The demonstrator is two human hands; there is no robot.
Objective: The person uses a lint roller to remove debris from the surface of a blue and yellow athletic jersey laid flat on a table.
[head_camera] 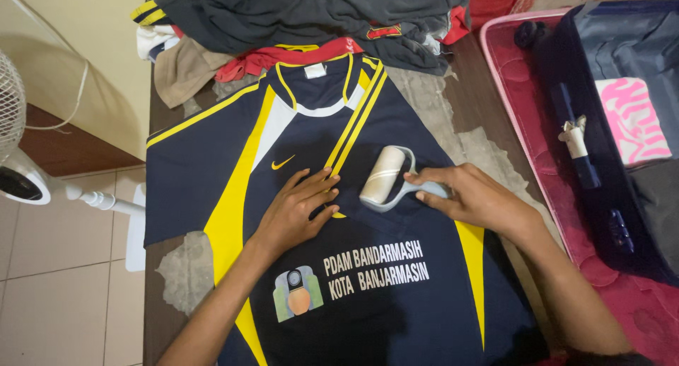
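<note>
Head camera looks steeply down, close above table (453, 118).

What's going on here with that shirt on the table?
A person has a dark navy and yellow sports jersey spread flat on a worn table. The left hand presses flat on the jersey, while the right hand grips the handle of a lint roller resting on the chest area. A pile of clothes lies beyond the collar.
</note>
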